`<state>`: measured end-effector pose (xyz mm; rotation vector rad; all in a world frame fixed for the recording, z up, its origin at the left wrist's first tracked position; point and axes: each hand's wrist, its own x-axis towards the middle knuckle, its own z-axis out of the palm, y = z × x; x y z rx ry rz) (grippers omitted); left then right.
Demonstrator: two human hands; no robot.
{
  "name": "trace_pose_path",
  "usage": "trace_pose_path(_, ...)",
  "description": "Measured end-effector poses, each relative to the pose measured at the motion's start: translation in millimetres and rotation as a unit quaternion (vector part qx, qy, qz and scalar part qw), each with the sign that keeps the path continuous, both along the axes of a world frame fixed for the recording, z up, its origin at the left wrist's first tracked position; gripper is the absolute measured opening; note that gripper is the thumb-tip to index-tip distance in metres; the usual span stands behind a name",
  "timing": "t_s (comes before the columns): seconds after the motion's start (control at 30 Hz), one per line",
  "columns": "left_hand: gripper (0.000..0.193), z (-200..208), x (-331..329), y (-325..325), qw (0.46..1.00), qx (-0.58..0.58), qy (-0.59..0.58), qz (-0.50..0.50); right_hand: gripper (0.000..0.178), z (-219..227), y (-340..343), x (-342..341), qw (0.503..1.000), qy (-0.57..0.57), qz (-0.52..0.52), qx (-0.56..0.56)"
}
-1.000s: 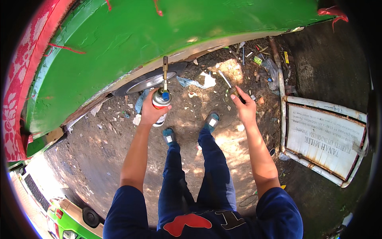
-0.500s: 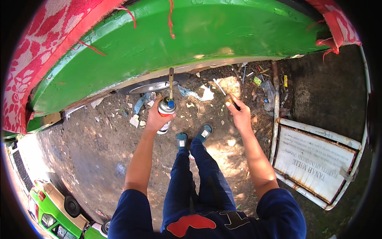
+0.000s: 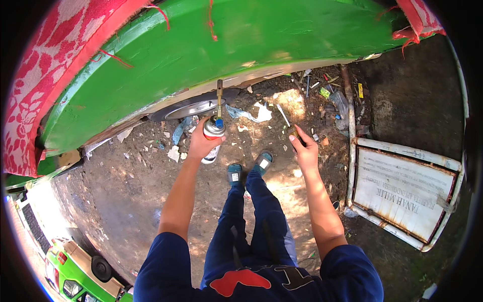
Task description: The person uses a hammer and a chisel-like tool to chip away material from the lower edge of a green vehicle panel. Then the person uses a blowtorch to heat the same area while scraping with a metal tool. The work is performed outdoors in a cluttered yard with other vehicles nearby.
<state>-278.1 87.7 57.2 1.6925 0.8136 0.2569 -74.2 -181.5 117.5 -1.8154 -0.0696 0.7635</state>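
Observation:
My left hand (image 3: pixel 202 145) is closed round the can of a gas torch (image 3: pixel 214 131). Its brass burner tube and blue knob point away from me, towards the lower edge of a green vehicle body (image 3: pixel 226 43). No flame can be made out. On the right, my right hand (image 3: pixel 306 151) grips a narrow-bladed hand tool (image 3: pixel 284 117) by its brown handle; the pale metal blade sticks out forward and to the left, apart from the vehicle. The tool's exact kind cannot be told.
A wheel (image 3: pixel 193 109) shows beneath the green body. Red patterned cloth (image 3: pixel 70 60) with loose threads hangs over it. Torn scraps and litter (image 3: pixel 259 111) lie on the dirt. A rusty white-framed sign (image 3: pixel 402 191) lies at right; another green vehicle (image 3: pixel 83 274) stands lower left.
The view has shifted slightly. My right hand and its tool sit a little lower, with more of the handle hidden by the fingers. Both hands keep their hold.

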Motion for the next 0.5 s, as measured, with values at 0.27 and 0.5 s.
trace_pose_path(0.27, 0.079, 1.7, 4.2, 6.8, 1.0, -0.011, -0.01, -0.021, 0.047, -6.7, -7.4, -9.3, 1.0, -0.003, -0.025, -0.015)
trace_pose_path(0.5, 0.079, -3.8, 2.4, 6.2, 1.0, -0.007, -0.017, -0.02, 0.048, -1.7, -4.8, -8.7, 1.0, 0.001, -0.025, -0.019)
